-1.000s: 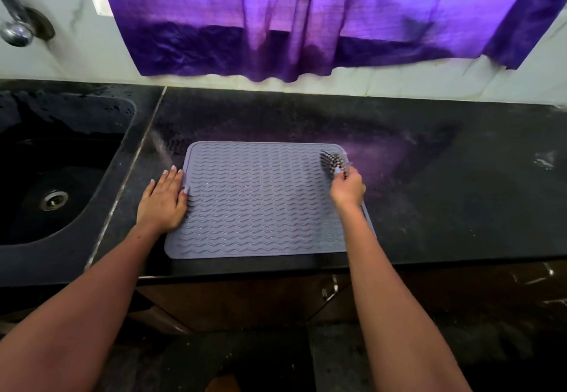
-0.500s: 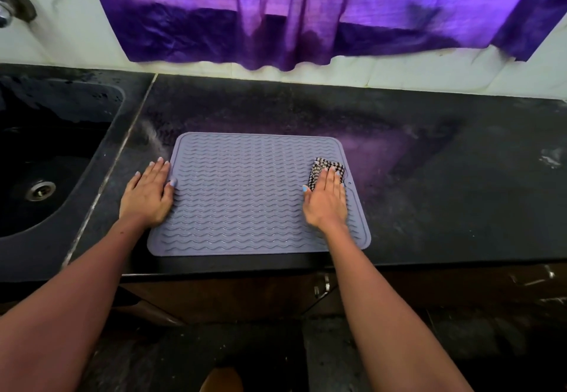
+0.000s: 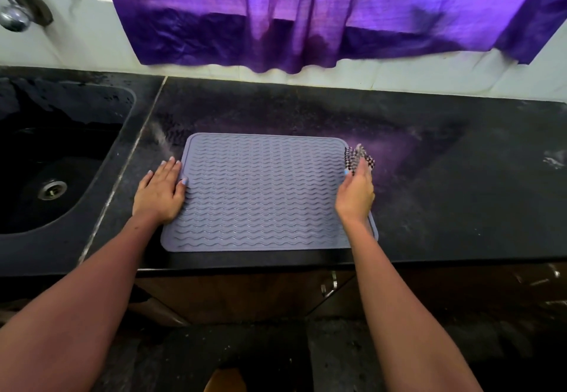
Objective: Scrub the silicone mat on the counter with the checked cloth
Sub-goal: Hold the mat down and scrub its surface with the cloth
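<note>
The mat [image 3: 264, 192], grey with wavy ridges, lies flat on the black counter [image 3: 445, 183], close to the counter's near edge and just right of the sink [image 3: 46, 158]. The left hand [image 3: 159, 192] lies palm down at the mat's left edge, fingers straight and held close together on the counter, with the thumb reaching onto the mat's rim. The right hand [image 3: 356, 195] is at the mat's right edge, turned partly on its side, and holds the cloth [image 3: 359, 157] at the mat's far right corner. The black-and-white checked cloth bunches out beyond the fingertips, over the mat's rim and the counter just beside it. Those fingers run forward along the cloth, but whether they pinch it or press it down cannot be told, since the hand hides the grip. A tap [image 3: 15, 8] sticks out of the wall above the sink at far left. A purple curtain [image 3: 306, 14] hangs over the white wall behind the counter.
</note>
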The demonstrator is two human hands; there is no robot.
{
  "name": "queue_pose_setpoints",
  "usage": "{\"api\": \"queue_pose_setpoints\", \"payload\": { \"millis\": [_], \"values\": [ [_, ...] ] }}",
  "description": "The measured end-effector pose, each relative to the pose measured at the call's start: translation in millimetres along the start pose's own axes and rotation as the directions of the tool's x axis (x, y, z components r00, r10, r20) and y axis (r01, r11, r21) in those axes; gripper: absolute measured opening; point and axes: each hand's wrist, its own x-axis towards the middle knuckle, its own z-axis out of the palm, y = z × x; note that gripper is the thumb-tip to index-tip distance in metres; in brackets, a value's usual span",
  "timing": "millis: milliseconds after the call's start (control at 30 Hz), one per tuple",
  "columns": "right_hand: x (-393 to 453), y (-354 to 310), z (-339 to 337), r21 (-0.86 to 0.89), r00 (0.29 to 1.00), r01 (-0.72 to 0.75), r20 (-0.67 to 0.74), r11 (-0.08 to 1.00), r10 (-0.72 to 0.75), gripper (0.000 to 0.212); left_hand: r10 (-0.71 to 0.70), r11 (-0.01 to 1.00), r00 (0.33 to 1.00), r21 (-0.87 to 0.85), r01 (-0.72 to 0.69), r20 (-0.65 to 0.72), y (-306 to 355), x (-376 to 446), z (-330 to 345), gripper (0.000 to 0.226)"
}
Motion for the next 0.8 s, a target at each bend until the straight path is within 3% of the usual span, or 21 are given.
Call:
{"api": "queue_pose_setpoints", "payload": {
  "millis": [67,167,567,633,733,800],
  "values": [
    [-8,13,9,-0.210,0.980,0.174,0.137,0.962,-0.147,0.053,0.004,1.000,1.000,-0.006,-0.004,-0.009,-1,1,0,0.068],
    [-18,29,20,-0.389,0.939,0.281,0.301,0.877,-0.167,0.057,0.016,1.000,1.000,-0.007,-0.016,-0.026,-1,1,3,0.067],
    [-8,19,11,-0.379,0.937,0.262,0.322,0.888,-0.139,0.063,0.029,1.000,0.999,-0.005,-0.029,-0.019,2,0,0,0.050],
    [-5,12,4,-0.305,0.953,0.200,0.280,0.931,-0.113,0.051,0.028,1.000,0.999,-0.004,-0.028,-0.016,2,-2,-1,0.050],
    [8,1,-18,-0.055,0.970,-0.090,0.220,0.994,0.100,0.036,0.030,0.999,0.999,-0.022,-0.031,-0.009,5,-3,-4,0.050],
    [11,2,-30,0.034,0.974,-0.195,0.127,0.980,0.189,0.035,0.031,0.999,1.000,-0.024,-0.031,0.002,7,-4,-6,0.051]
  ]
}}
